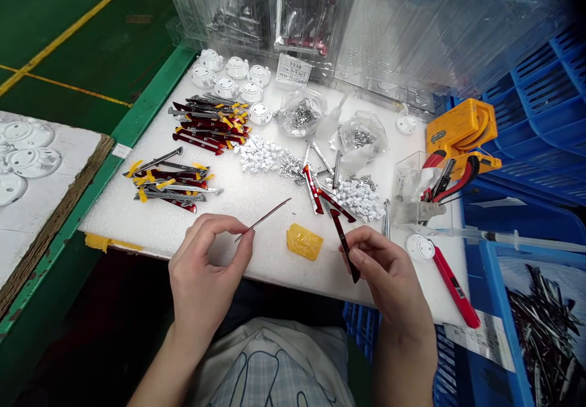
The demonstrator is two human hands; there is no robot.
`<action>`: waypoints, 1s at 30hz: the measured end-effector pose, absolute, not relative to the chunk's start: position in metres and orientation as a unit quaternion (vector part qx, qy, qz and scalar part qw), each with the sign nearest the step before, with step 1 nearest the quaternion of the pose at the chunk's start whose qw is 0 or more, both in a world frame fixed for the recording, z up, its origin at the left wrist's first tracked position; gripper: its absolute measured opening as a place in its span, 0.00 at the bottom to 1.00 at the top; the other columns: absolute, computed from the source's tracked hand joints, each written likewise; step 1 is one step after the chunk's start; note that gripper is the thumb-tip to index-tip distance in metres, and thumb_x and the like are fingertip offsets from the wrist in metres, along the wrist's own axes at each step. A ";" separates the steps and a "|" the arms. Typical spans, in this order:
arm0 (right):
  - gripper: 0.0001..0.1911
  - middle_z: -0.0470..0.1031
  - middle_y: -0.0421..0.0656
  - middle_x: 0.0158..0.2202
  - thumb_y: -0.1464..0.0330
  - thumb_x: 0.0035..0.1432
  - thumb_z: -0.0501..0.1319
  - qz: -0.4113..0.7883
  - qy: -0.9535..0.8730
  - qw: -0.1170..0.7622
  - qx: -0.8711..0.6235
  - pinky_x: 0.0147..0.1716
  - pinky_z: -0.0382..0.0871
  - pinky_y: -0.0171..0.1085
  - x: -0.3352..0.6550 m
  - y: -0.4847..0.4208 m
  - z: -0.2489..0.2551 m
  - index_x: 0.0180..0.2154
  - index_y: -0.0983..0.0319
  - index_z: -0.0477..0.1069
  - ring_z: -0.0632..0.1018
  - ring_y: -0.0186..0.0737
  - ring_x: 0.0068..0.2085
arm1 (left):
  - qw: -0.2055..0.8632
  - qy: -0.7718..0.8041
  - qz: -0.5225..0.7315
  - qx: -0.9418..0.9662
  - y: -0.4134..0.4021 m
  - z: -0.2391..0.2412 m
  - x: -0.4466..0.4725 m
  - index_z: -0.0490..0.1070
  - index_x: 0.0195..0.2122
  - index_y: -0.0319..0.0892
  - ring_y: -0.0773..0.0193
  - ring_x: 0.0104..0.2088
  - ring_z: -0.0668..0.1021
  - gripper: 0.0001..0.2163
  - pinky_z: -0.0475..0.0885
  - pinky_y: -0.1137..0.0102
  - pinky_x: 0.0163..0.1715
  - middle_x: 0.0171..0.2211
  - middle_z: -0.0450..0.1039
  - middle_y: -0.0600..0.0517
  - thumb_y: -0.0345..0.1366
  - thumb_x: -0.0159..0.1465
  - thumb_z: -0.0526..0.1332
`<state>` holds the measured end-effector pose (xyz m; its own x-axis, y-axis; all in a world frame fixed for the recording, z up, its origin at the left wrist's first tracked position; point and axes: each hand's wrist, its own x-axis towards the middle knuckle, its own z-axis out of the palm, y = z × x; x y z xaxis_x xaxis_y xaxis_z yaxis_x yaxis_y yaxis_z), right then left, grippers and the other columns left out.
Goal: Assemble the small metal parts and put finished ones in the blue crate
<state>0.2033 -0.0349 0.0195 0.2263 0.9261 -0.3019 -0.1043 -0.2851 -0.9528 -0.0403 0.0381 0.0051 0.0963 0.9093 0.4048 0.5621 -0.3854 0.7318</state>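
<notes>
Between thumb and forefinger, my left hand (208, 273) pinches a thin dark red strip (270, 213), seen edge-on and slanting up to the right. My right hand (389, 273) grips the lower part of a flat dark red strip (339, 230) with a pointed, hooked end. The two strips are apart. On the white foam board between my hands lies a yellow tape patch (304, 241). Just beyond my right hand are several loose red and silver strips (314, 190) beside a heap of small white pieces (361, 199).
Taped strips lie in two piles, one near (171, 181) and one farther back (213, 123). White round parts (226, 87) and bags of metal bits (302, 117) stand behind. To the right are a yellow tape dispenser (462, 132), a red-handled cutter (455, 288) and a blue crate (499, 297).
</notes>
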 end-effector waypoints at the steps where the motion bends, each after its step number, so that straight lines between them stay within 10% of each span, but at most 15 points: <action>1: 0.23 0.70 0.38 0.27 0.46 0.61 0.78 0.521 -0.336 0.493 -0.611 0.23 0.66 0.34 0.204 -0.037 0.018 0.37 0.58 0.81 0.67 0.35 0.26 | 0.179 0.508 0.433 0.723 0.042 0.004 -0.039 0.75 0.39 0.49 0.58 0.37 0.83 0.08 0.75 0.63 0.44 0.35 0.81 0.57 0.28 0.74 0.67; 12: 0.21 0.75 0.39 0.30 0.47 0.66 0.75 0.522 -0.295 0.506 -0.620 0.27 0.68 0.33 0.194 -0.072 0.012 0.40 0.58 0.83 0.71 0.36 0.28 | 0.126 0.490 0.368 0.780 0.066 -0.007 -0.033 0.84 0.44 0.49 0.43 0.48 0.83 0.04 0.73 0.53 0.52 0.45 0.83 0.45 0.36 0.75 0.68; 19: 0.07 0.79 0.39 0.31 0.61 0.72 0.71 0.454 -0.389 0.543 -0.590 0.28 0.66 0.32 0.168 -0.066 0.023 0.42 0.57 0.84 0.74 0.34 0.29 | 0.356 0.402 0.379 0.754 0.021 0.020 -0.014 0.91 0.55 0.59 0.58 0.43 0.89 0.13 0.84 0.70 0.42 0.45 0.87 0.53 0.36 0.76 0.68; 30: 0.07 0.85 0.42 0.35 0.66 0.76 0.69 0.250 -0.554 0.506 -0.612 0.31 0.78 0.37 0.153 -0.060 0.031 0.46 0.55 0.89 0.81 0.40 0.33 | 0.544 0.430 0.398 0.601 0.011 0.029 0.006 0.95 0.41 0.62 0.56 0.40 0.94 0.12 0.90 0.72 0.42 0.39 0.92 0.53 0.35 0.69 0.72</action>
<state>0.1530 -0.0605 0.0305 0.2605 0.9312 0.2549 0.4259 0.1261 -0.8960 0.0060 0.0112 0.0288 0.3129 0.9497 0.0106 0.0843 -0.0389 0.9957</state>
